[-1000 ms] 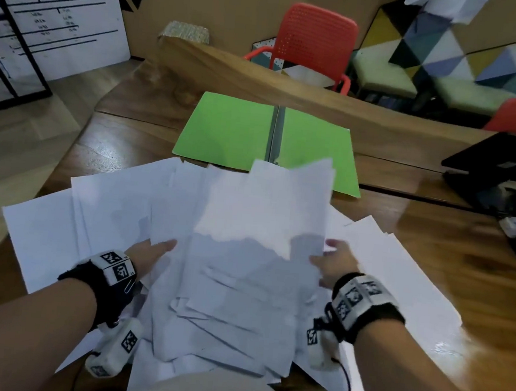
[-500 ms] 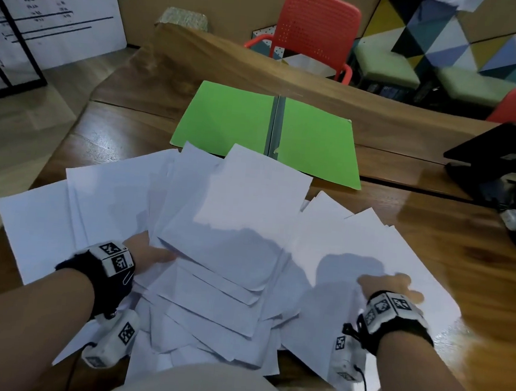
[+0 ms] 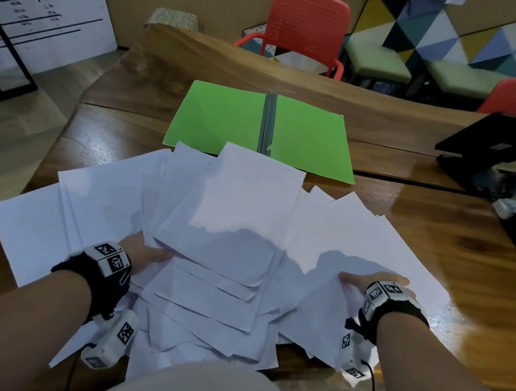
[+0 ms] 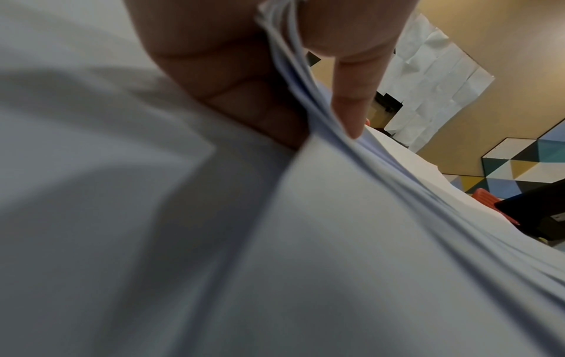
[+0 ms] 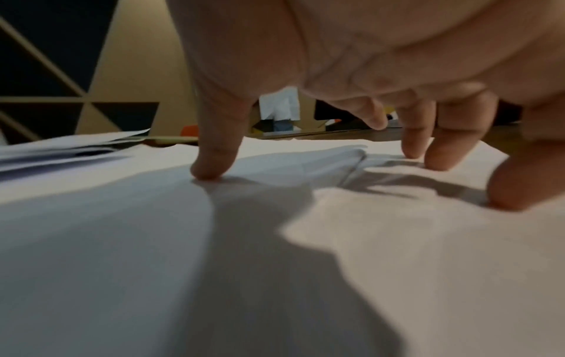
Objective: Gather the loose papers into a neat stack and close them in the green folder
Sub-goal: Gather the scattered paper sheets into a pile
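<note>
Loose white papers [image 3: 233, 212] lie fanned across the wooden table [image 3: 433, 242], overlapping the near edge of the open green folder [image 3: 225, 120] behind them. My left hand [image 3: 145, 252] grips the left edge of the central bundle; in the left wrist view the thumb and fingers of the left hand [image 4: 293, 72] pinch several sheets [image 4: 366, 241]. My right hand [image 3: 364, 281] rests on the sheets at the right. In the right wrist view the right hand [image 5: 324, 169] presses spread fingertips [image 5: 211, 174] onto the paper [image 5: 214, 265], holding nothing.
A raised wooden ledge [image 3: 353, 94] runs behind the folder. A black laptop on a stand [image 3: 498, 138] sits at the far right. Red chairs [image 3: 306, 21] stand beyond the table. Some sheets overhang the near table edge by my body.
The lifted central bundle has come down onto the pile, still held by my left hand. My right hand left it and moved right, landing on the right-hand sheets.
</note>
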`<state>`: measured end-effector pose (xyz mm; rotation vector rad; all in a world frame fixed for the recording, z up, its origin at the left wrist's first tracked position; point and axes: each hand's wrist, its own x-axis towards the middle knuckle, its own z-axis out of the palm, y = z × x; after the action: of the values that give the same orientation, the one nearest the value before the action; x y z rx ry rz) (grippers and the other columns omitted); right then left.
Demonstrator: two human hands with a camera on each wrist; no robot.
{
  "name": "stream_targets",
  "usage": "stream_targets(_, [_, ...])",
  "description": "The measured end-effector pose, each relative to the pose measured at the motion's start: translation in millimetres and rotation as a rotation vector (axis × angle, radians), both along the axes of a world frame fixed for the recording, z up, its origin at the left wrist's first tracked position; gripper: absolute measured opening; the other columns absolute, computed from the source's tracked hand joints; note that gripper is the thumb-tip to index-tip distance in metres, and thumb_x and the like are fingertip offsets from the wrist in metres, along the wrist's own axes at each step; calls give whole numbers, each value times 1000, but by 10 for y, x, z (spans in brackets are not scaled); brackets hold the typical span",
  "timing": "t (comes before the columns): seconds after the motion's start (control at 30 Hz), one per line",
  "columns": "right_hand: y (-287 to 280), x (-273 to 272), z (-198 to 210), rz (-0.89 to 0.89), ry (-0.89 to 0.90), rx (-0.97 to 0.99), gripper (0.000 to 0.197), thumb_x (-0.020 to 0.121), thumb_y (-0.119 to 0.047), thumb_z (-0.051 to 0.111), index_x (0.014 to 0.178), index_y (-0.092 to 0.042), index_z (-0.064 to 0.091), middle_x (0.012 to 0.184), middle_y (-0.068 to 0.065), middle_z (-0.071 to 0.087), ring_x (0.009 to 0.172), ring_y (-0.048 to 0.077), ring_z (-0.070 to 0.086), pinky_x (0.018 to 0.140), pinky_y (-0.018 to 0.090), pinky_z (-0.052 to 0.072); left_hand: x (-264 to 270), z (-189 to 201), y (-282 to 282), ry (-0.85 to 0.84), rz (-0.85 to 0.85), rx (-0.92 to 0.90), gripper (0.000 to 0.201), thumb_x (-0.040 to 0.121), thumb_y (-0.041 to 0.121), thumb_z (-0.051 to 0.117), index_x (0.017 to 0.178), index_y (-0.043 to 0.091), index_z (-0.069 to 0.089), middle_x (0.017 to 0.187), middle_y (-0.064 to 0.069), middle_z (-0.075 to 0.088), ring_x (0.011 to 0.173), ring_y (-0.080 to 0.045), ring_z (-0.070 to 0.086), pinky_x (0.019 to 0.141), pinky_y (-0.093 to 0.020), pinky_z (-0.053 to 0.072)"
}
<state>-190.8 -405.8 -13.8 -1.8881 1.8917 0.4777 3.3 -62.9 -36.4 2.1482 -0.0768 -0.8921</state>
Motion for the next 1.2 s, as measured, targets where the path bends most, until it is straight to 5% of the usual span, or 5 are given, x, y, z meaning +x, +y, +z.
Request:
stream_targets(0.23, [153,361,-134,158,30,-50,99,80,-26,62,148,-4,-7,145,26,25,132,41,34,106,48,34,-41,13,-21,2,29,-44,80,52,27,63,127,4,51,128,-18,58,110,-27,54,88,-30,35])
stream_targets(0.47, [-41,365,-141,234,230,3,129,51,-52,71,149,-7,-1,150,24,21,138,43,24,110,52,31,-14,-51,-41,23,68,15,48,80,7,67,125,2,52,128,-20,57,118,-33,53,86,-29,36])
stream_targets(0.6, [63,387,-17,437,380,-8,92,82,-52,54,149,-11,7,154,29,2,140,48,17,115,51,24,-16,-20,-42,26,50,-1,66,65,24,71,125,3,53,127,-18,58,117,-33,53,89,-31,38])
stream_targets(0.7, [20,367,-89,539,439,60,114,54,-57,61,149,-16,13,155,23,15,140,44,23,112,53,23,-18,-8,-35,27,51,-7,73,58,26,70,126,4,52,127,-18,58,118,-33,53,91,-33,38])
stream_targets(1.2, [-383,-220,111,766,530,41,30,71,-39,54,95,-23,62,115,3,64,108,24,61,86,25,49,-77,126,-84,-45,-38,61,54,84,16,64,134,9,44,137,-14,51,125,-29,47,91,-25,32])
